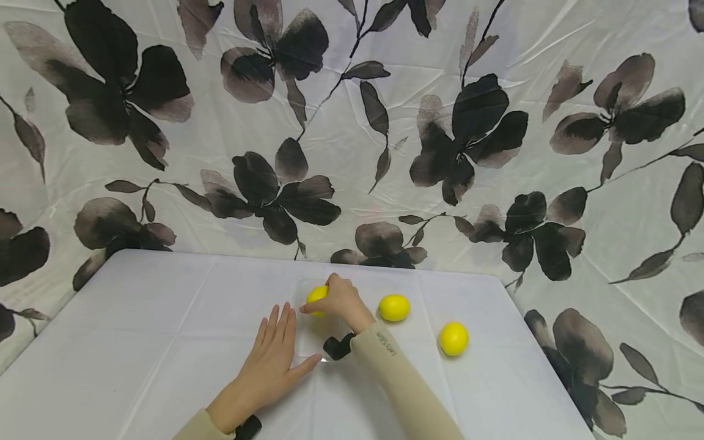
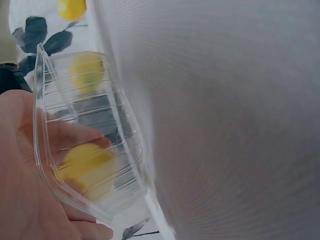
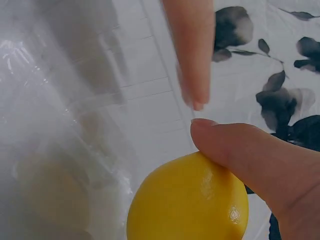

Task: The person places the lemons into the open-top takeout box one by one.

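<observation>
A clear plastic tray (image 1: 309, 351) with ribbed walls sits on the white table, partly covered by both hands. My right hand (image 1: 343, 302) reaches into its far end and grips a yellow lemon (image 1: 316, 294), thumb on its near-left side. In the right wrist view the thumb lies against the lemon (image 3: 190, 200). My left hand (image 1: 273, 360) rests along the tray's left side, its fingers straight and the thumb stretched across the near edge. Through the clear tray wall (image 2: 127, 125), the left wrist view shows the gripped lemon (image 2: 87, 167).
Two more lemons lie on the table right of the tray: one nearer lemon (image 1: 394, 307) and one farther right (image 1: 453, 338). White cloth covers the table (image 1: 137, 342). Behind it hangs a floral curtain (image 1: 374, 153).
</observation>
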